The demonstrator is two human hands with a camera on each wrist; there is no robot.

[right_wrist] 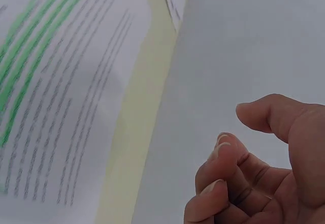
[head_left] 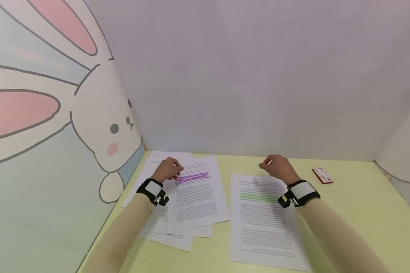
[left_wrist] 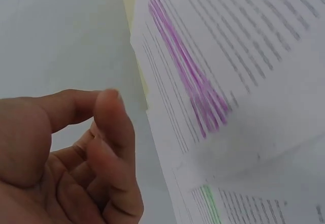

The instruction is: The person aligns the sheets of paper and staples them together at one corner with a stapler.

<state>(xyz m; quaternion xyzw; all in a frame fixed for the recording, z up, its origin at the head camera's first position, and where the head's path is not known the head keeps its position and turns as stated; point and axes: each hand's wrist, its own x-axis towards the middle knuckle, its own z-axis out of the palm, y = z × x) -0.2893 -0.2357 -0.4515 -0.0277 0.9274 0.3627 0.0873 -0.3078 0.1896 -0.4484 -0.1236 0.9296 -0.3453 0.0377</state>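
Note:
My left hand (head_left: 167,169) hovers over the upper left of a printed sheet (head_left: 195,201) marked with purple highlighter strokes. In the left wrist view its fingers (left_wrist: 112,117) are loosely curled, the thumb meets the index fingertip, and nothing shows in its grasp. My right hand (head_left: 280,168) is above the top edge of another printed sheet (head_left: 263,223), which has a green highlighted band. Its thumb stands apart from the curled fingers (right_wrist: 210,203) in the right wrist view, with nothing held between them.
Beneath the purple-marked sheet lie several overlapping papers (head_left: 177,242). A small red and white box-like item (head_left: 322,176) lies right of my right hand on the pale yellow table (head_left: 358,212). A grey wall (head_left: 246,83) closes the back; a rabbit mural (head_left: 99,113) covers the left wall.

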